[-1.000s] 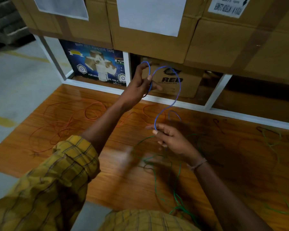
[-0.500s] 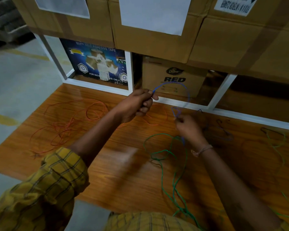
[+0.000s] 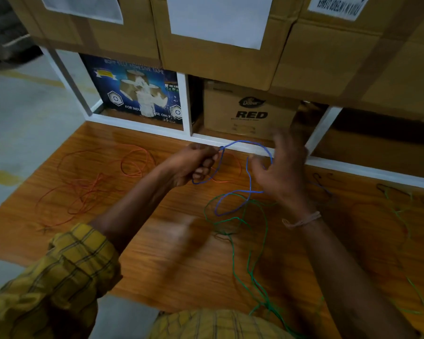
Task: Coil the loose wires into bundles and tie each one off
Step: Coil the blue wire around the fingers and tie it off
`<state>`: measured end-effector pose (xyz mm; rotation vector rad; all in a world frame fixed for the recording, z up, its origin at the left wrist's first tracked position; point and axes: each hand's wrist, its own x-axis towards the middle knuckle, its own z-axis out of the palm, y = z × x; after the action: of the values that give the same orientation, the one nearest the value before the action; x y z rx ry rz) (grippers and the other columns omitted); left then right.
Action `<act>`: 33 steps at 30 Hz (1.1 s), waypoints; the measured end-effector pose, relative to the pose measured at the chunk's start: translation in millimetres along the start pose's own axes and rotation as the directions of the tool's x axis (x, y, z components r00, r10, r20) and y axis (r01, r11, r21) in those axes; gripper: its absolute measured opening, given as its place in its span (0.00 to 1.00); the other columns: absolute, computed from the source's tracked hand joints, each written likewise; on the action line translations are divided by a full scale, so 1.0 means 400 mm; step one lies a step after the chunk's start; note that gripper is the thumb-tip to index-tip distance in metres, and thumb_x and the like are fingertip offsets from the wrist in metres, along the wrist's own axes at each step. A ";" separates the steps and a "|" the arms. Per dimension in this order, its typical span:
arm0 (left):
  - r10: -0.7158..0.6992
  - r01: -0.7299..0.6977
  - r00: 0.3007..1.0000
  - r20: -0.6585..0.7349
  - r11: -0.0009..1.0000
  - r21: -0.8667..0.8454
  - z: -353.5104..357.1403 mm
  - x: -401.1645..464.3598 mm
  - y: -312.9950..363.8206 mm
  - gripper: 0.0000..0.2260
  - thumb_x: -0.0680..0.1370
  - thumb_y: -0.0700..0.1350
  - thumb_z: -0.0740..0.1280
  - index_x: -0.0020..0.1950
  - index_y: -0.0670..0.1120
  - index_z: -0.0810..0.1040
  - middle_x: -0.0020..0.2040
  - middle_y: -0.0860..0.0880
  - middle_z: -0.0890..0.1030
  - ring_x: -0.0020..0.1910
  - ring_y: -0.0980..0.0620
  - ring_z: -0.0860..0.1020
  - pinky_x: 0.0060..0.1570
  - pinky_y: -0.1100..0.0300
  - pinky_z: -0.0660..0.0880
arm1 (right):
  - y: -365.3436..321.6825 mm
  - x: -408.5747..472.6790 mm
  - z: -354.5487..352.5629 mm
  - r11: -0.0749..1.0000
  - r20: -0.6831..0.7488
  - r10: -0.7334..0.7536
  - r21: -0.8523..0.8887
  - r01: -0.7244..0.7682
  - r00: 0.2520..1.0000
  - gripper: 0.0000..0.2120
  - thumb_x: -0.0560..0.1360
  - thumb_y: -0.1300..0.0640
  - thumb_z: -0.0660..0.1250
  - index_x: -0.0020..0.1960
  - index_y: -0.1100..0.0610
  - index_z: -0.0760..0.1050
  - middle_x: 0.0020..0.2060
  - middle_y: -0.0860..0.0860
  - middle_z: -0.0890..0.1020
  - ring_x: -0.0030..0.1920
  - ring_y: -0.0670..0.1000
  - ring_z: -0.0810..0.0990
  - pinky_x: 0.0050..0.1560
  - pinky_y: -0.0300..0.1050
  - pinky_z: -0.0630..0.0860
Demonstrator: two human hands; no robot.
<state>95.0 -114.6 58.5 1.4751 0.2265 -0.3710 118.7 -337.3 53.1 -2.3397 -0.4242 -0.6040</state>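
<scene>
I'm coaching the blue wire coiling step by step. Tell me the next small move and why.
Probably bring the right hand back onto the blue wire and lay its loose loop against the part the left hand grips. The left hand pinches one end of the loop, the right hand's fingers look spread and blurred beside it, and the slack hangs down over the green wire.

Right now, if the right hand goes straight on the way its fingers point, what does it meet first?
Probably the white shelf rail, then the RED carton behind it. The right hand is blurred and depth is unclear.
</scene>
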 end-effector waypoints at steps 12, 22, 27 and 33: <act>0.012 -0.034 0.933 0.360 0.998 0.055 0.014 -0.066 0.015 0.13 0.89 0.47 0.56 0.51 0.44 0.75 0.32 0.52 0.61 0.26 0.57 0.61 0.24 0.64 0.62 | 0.080 0.052 0.032 0.808 0.248 0.210 0.500 -0.310 0.946 0.09 0.82 0.52 0.67 0.43 0.51 0.81 0.26 0.43 0.74 0.26 0.40 0.69 0.34 0.39 0.65; 0.390 -0.131 0.841 0.376 0.820 -0.557 0.077 -0.068 0.064 0.14 0.89 0.42 0.50 0.54 0.43 0.74 0.40 0.47 0.77 0.50 0.45 0.82 0.66 0.40 0.77 | -0.017 -0.058 0.100 0.673 0.669 0.154 0.468 -0.573 0.727 0.11 0.86 0.52 0.60 0.54 0.51 0.80 0.31 0.54 0.76 0.20 0.46 0.64 0.22 0.34 0.60; 0.425 -0.356 0.899 0.110 0.852 -0.385 0.054 -0.031 0.069 0.12 0.90 0.45 0.52 0.52 0.47 0.73 0.62 0.40 0.84 0.71 0.37 0.78 0.70 0.37 0.69 | -0.095 -0.095 0.049 0.652 0.862 0.000 0.385 -0.653 0.507 0.15 0.86 0.47 0.57 0.69 0.46 0.74 0.35 0.58 0.79 0.19 0.48 0.64 0.21 0.40 0.72; 0.549 -0.486 0.834 -0.041 0.769 0.415 0.009 0.000 0.024 0.09 0.90 0.51 0.54 0.57 0.49 0.71 0.67 0.43 0.82 0.62 0.55 0.81 0.61 0.52 0.75 | -0.109 -0.069 -0.029 0.748 0.913 -0.166 0.363 -0.555 0.373 0.11 0.83 0.59 0.66 0.64 0.58 0.75 0.31 0.55 0.80 0.18 0.46 0.66 0.27 0.44 0.76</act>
<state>98.4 -117.7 67.7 1.8914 -0.1493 0.1743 72.6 -317.6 69.3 -1.7394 -0.6529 0.9951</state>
